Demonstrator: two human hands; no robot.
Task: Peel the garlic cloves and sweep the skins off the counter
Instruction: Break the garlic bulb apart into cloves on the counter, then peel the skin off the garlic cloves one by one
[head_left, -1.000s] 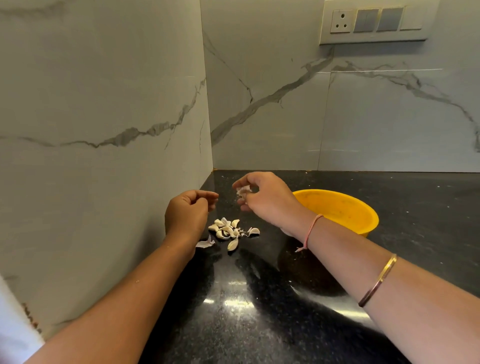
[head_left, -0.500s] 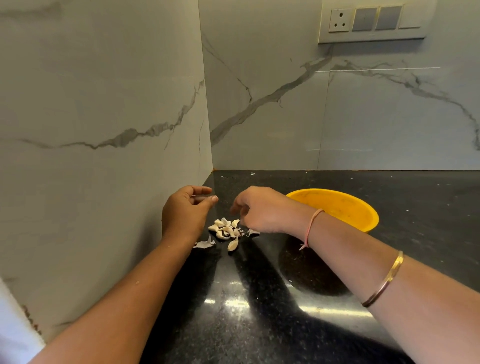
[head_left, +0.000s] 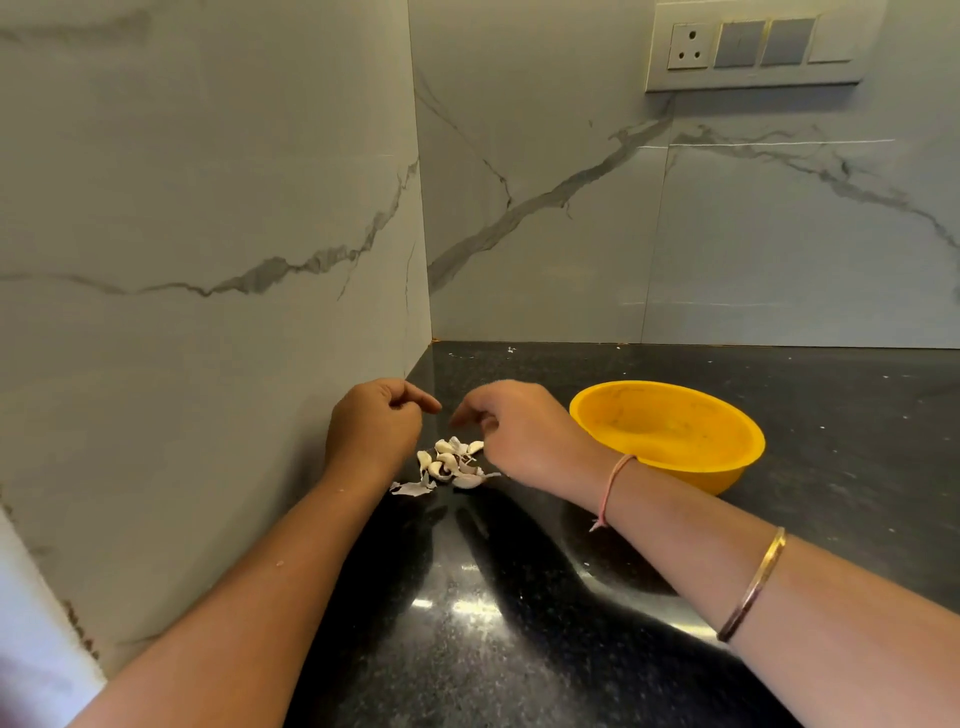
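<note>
A small pile of garlic cloves and papery skins (head_left: 451, 462) lies on the black counter (head_left: 519, 649) close to the corner. One loose skin (head_left: 413, 487) sits at the pile's near left edge. My left hand (head_left: 374, 431) hovers just left of the pile, fingers curled and pinching a small garlic clove that is almost wholly hidden. My right hand (head_left: 522, 431) hangs over the pile's right side with loosely curled fingers and the forefinger pointing towards the left hand. I see nothing in it. The two hands' fingertips are a short gap apart.
A yellow plastic bowl (head_left: 727, 470) stands on the counter just right of my right hand; it looks empty. Marble walls close the corner, the left wall (head_left: 208, 364) right beside my left arm. A switch panel (head_left: 753, 49) is high on the back wall.
My right hand brought a piece of skin down to the pile, let it go, and now rises back towards the left hand. The left hand stayed put, its fingers shifting slightly.
</note>
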